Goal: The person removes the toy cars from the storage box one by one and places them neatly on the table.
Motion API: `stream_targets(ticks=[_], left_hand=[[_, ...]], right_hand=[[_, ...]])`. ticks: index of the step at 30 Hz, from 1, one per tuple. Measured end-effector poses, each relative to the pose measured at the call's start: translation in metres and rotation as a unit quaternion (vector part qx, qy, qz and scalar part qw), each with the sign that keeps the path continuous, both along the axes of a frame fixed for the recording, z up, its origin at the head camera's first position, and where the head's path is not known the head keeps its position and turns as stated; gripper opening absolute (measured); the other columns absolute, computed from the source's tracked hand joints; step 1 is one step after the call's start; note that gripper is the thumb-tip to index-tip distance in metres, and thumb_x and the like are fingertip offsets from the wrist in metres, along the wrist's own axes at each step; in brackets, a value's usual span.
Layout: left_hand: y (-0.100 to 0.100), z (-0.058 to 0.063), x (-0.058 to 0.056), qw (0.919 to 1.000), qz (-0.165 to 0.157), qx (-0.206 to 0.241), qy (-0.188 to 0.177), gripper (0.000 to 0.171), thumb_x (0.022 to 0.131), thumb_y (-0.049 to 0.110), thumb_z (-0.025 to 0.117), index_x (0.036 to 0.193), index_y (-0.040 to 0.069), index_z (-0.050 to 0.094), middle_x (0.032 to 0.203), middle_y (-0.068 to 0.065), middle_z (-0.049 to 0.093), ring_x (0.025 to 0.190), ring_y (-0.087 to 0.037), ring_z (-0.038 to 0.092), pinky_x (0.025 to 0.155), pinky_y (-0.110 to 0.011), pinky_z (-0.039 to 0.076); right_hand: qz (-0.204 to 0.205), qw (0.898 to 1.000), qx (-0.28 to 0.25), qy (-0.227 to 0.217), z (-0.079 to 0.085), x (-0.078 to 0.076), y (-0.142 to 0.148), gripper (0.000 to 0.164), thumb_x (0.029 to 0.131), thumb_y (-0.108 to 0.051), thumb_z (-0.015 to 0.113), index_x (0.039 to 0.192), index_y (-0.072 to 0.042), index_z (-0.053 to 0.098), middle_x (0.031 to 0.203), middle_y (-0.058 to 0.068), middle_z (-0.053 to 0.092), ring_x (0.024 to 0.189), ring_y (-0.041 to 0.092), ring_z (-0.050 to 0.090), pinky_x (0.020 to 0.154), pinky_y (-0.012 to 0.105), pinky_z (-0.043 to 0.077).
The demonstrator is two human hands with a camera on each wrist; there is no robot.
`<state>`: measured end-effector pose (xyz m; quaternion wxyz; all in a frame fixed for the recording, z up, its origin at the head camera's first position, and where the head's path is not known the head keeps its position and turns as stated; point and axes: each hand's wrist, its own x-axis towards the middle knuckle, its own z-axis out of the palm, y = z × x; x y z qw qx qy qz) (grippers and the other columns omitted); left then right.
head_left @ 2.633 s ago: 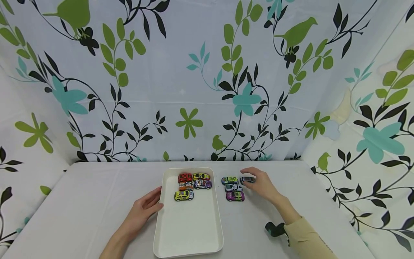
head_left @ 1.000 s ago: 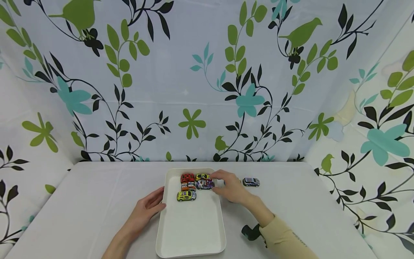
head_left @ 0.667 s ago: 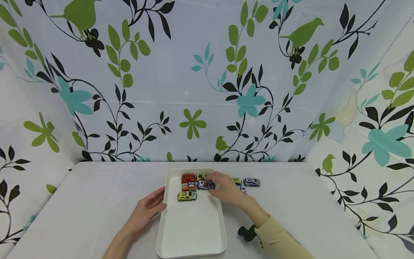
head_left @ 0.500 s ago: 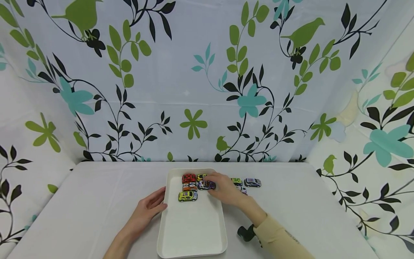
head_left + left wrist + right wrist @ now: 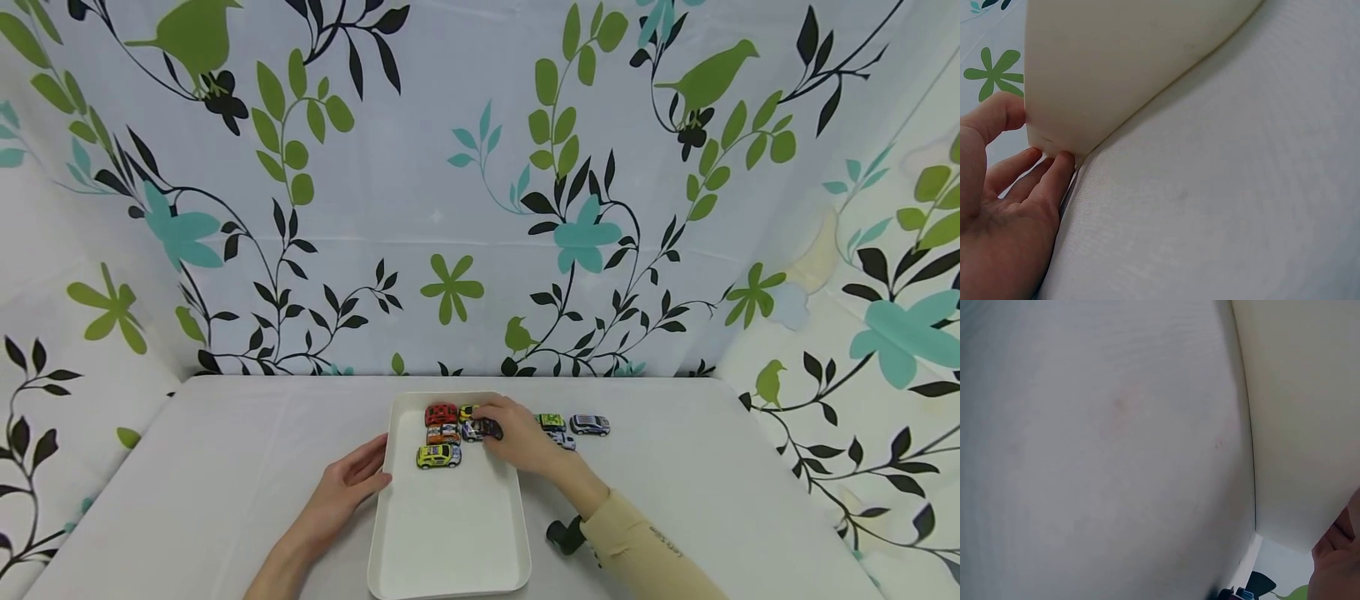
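Observation:
In the head view my left hand [image 5: 347, 492] holds the left side of a white tray [image 5: 450, 533], thumb at its rim. The left wrist view shows its fingertips [image 5: 1065, 159] against the tray's outer wall. Over the tray's far right part, my right hand [image 5: 513, 433] pinches a dark purple toy car [image 5: 480, 430], partly covered by the fingers. Beside it stand a red toy car [image 5: 441, 414], an orange one and a yellow-green toy car [image 5: 438, 456]. Another yellow car [image 5: 468, 412] is half hidden by the right hand.
Right of the tray, on the white table [image 5: 225, 492], stand a green toy car [image 5: 551, 422], a whitish one [image 5: 562, 440] and a grey one [image 5: 590, 425]. A black device [image 5: 566, 535] is on the right wrist. Patterned cloth [image 5: 375, 208] hangs behind.
My right hand has moved left from the grey car on the table to the dark purple car in the tray. The left hand has stayed at the tray's side. The view has shifted slightly.

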<state>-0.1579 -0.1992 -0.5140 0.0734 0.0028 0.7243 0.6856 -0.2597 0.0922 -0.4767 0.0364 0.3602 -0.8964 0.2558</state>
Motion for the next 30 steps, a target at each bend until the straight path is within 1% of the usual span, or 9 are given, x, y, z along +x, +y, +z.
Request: stream_targets(ticks=[4,6,11,16,24,30], left_hand=[[0.0001,-0.0006,0.0009,1.0000,-0.001,0.000,0.003,0.068,0.094,0.018,0.070,0.153,0.008,0.038,0.159,-0.011,0.037,0.147,-0.025,0.034,0.107,-0.022,0.044],[0.0001,-0.0004,0.0014,1.0000,-0.002,-0.002,0.004,0.068,0.094,0.018,0.070,0.153,0.009,0.038,0.160,-0.010,0.036,0.147,-0.025,0.034,0.107,-0.022,0.044],[0.0000,0.0012,0.0020,0.9999,-0.002,-0.009,0.005,0.068,0.095,0.018,0.069,0.154,0.009,0.037,0.160,-0.011,0.036,0.147,-0.025,0.034,0.108,-0.025,0.043],[-0.0001,0.0027,0.0016,0.9998,0.001,-0.017,0.004,0.068,0.095,0.019,0.069,0.154,0.009,0.037,0.160,-0.011,0.035,0.147,-0.025,0.034,0.109,-0.027,0.043],[-0.0006,0.0029,0.0003,0.9999,0.000,-0.015,0.002,0.068,0.095,0.019,0.069,0.154,0.009,0.036,0.160,-0.010,0.035,0.147,-0.025,0.034,0.108,-0.025,0.043],[0.0012,0.0022,0.0000,0.9999,0.000,-0.014,-0.001,0.068,0.095,0.018,0.069,0.154,0.008,0.036,0.160,-0.011,0.035,0.147,-0.025,0.034,0.108,-0.025,0.043]], right_hand=[[0.007,1.000,-0.002,0.001,0.0004,0.0019,0.0001,0.037,0.087,-0.001,0.073,0.123,-0.005,0.067,0.133,0.013,0.060,0.127,0.031,0.056,0.108,0.046,0.048],[0.011,1.000,-0.002,0.000,0.0013,0.0029,0.0000,0.035,0.087,-0.001,0.073,0.121,-0.006,0.069,0.130,0.011,0.061,0.124,0.029,0.058,0.105,0.045,0.050],[0.015,1.000,0.013,0.000,0.0037,0.0056,-0.0006,0.032,0.086,-0.004,0.075,0.117,-0.011,0.071,0.121,0.005,0.061,0.114,0.023,0.061,0.100,0.041,0.053],[0.018,1.000,0.021,0.007,0.0051,0.0067,-0.0014,0.032,0.086,-0.004,0.075,0.118,-0.010,0.071,0.116,0.004,0.061,0.108,0.020,0.062,0.095,0.039,0.055],[0.020,0.999,0.031,0.026,0.0025,0.0053,-0.0017,0.034,0.087,-0.006,0.075,0.120,-0.010,0.070,0.115,0.002,0.064,0.105,0.018,0.064,0.092,0.037,0.055],[0.026,0.999,0.019,0.029,-0.0006,0.0058,0.0010,0.034,0.087,-0.005,0.075,0.120,-0.010,0.070,0.115,0.003,0.064,0.103,0.018,0.063,0.090,0.037,0.056]])
